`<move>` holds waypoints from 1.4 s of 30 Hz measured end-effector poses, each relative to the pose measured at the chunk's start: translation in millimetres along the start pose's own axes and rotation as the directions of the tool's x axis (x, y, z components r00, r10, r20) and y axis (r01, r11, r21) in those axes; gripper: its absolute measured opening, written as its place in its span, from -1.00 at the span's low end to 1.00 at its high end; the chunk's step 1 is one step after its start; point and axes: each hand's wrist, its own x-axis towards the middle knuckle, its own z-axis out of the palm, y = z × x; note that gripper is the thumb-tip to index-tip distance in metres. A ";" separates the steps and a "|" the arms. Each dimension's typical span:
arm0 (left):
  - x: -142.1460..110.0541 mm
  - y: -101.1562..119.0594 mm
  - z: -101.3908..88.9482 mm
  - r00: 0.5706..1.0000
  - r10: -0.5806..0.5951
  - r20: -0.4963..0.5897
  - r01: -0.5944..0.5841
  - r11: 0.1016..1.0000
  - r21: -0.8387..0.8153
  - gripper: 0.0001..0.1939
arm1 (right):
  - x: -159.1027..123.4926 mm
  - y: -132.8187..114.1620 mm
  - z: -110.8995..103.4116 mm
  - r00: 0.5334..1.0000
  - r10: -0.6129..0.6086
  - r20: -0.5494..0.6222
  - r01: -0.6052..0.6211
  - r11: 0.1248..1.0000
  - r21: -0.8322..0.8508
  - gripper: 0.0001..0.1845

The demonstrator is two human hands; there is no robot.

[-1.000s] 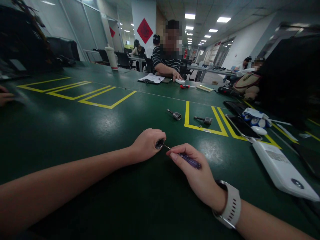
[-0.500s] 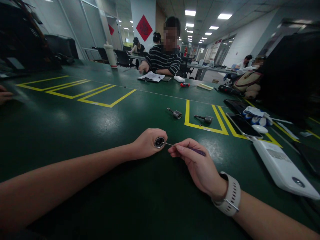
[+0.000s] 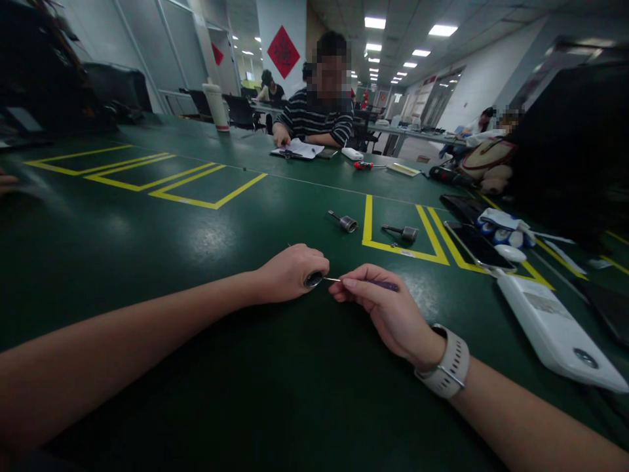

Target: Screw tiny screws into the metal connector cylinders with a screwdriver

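Note:
My left hand (image 3: 293, 270) is closed around a hole saw, and only the round metal mouth (image 3: 313, 280) shows, facing toward my right hand. My right hand (image 3: 376, 295) pinches a thin tool with a purple handle (image 3: 386, 286), like a small screwdriver. Its slim metal shaft reaches the hole saw's mouth; where the tip ends inside is hidden. Beyond my hands, a second hole saw (image 3: 348, 224) lies on its side left of a yellow-taped box. Inside that box lies another hole saw (image 3: 409, 233), a tiny metal part (image 3: 394, 245) near it.
The green table (image 3: 196, 354) carries yellow tape outlines. At right lie a white device (image 3: 555, 328), a phone (image 3: 479, 246), a white mouse-like object (image 3: 510, 254) and blue-white gloves (image 3: 506, 226). Across sit a person (image 3: 317, 115), a clipboard (image 3: 299, 149), a red screwdriver (image 3: 363, 166) and a cup (image 3: 216, 108).
My left hand has turned, so the hole saw's mouth looks narrower and its inside shows less. My right hand has shifted slightly up and left with the thin tool.

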 end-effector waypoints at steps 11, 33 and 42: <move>-2.3 -10.3 2.6 1.000 -0.013 -0.020 0.011 0.995 -0.098 -0.93 | -3.6 1.3 1.6 1.000 -0.010 0.020 0.010 1.000 -0.010 -0.95; -4.5 -5.7 2.7 0.999 -0.039 -0.013 0.038 0.999 -0.028 -0.92 | -6.2 8.7 -3.4 0.991 -0.106 0.087 0.120 0.977 -0.178 -0.92; -5.3 -8.4 5.8 0.997 -0.042 -0.058 0.039 0.998 -0.052 -0.94 | -8.9 4.5 0.6 0.987 -0.143 0.068 0.158 0.916 -0.369 -0.86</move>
